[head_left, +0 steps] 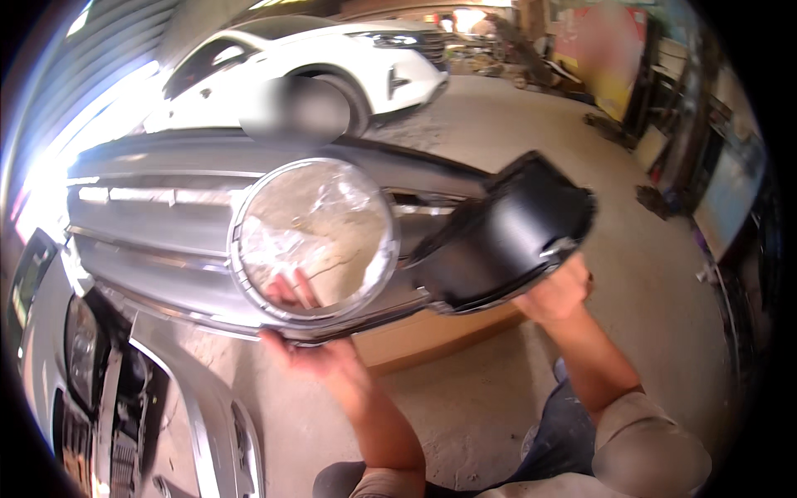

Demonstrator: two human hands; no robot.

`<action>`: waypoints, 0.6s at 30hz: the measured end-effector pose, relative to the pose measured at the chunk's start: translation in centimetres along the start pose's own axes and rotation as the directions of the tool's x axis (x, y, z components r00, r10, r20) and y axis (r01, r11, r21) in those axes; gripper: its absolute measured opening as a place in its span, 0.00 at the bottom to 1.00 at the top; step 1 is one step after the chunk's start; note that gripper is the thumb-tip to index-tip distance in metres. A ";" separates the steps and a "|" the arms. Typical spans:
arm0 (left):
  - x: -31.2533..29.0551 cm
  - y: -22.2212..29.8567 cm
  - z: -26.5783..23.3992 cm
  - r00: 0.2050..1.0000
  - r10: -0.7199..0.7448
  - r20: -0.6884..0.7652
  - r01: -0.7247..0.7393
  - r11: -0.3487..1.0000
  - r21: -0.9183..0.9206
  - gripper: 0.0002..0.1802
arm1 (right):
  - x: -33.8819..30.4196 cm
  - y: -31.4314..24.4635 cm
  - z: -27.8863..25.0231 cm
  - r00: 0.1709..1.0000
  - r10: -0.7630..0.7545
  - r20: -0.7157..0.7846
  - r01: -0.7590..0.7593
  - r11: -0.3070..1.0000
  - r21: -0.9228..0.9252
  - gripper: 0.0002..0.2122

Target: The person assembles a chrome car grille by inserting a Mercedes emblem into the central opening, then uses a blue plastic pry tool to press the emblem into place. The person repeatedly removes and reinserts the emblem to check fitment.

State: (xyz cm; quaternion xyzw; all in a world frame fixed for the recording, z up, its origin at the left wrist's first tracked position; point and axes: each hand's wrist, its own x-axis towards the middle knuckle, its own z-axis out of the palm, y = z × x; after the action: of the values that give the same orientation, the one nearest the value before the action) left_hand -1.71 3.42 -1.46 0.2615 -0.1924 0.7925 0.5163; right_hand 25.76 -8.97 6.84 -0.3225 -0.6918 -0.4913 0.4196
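Observation:
My left hand grips the lower edge of a round silver trim ring. Some of its fingers show inside the ring's opening, where crinkled clear film catches the light. I cannot tell whether the film is stretched across the opening. At the right, my right hand is closed on the lower right edge of a curved black plastic housing, tilted upward. The ring and the housing both stand in front of a long grey car body panel. Whether the ring touches the panel is unclear.
A cardboard box sits below the panel. At lower left lies a silver bumper-like part beside a car front with a headlight. A white car is parked beyond. Assorted panels and parts lean along the right side.

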 end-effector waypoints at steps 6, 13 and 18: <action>0.1 0.3 0.6 0.984 0.039 -0.172 -0.027 0.997 0.072 0.34 | -0.1 -0.1 1.6 0.999 0.005 -0.040 -0.004 1.000 0.006 0.15; 0.1 -0.2 1.7 0.950 0.083 -0.301 -0.033 0.985 0.168 0.34 | 0.7 -0.6 1.5 0.998 -0.003 -0.063 0.003 1.000 -0.007 0.17; 0.2 -0.4 2.3 0.938 0.093 -0.334 -0.033 0.983 0.182 0.34 | 1.8 -0.6 1.4 0.995 -0.031 -0.098 0.029 0.999 -0.023 0.19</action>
State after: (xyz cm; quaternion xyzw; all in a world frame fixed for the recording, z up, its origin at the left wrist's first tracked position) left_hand -0.93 2.38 0.45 0.1582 -0.0388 0.8557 0.4912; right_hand 24.03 -7.73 7.99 -0.2922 -0.6698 -0.5202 0.4421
